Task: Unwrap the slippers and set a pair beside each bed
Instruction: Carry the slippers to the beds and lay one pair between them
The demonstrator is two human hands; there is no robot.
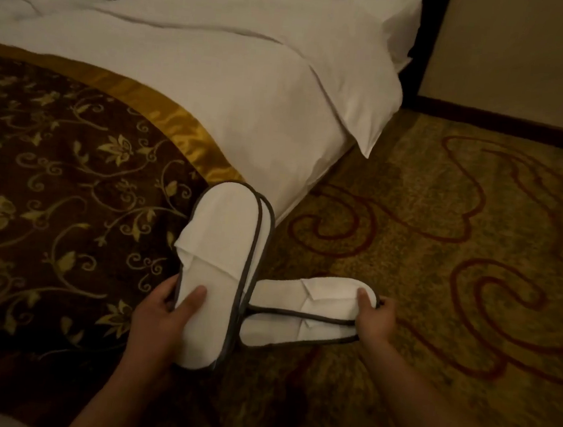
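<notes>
1. Bed [217, 79]: fills the upper left and centre of the frame; white duvet, with a dark floral runner [52, 191] edged in gold across the left side. Its near corner drops to the floor at mid-frame.

2. Carpet [460, 230]: patterned gold and red, right half of the frame; the open strip beside the bed is where a pair belongs.

3. Your left hand [156, 318]: lower centre, closed on the left pair of slippers [220, 259], thumb on top of the sole, fingers underneath. The 2 slippers look stacked flat together, long axis running up the frame and slightly right, toe end overlapping the runner's edge. No wrapping is visible on them.

4. Your right hand [375, 317]: lower centre-right, pinching the far end of the right pair of slippers [305, 313], thumb on top. This looks like 2 slippers side by side, but you cannot tell for certain. Long axis lies almost level across the frame, its left end touching or tucked behind the left pair.

5. Relation for the next move: the right pair hangs over bare carpet just beside the bed corner, so your right hand appears nearer the drop spot; swinging its long axis parallel to the bed edge is likely needed before setting it down.
</notes>
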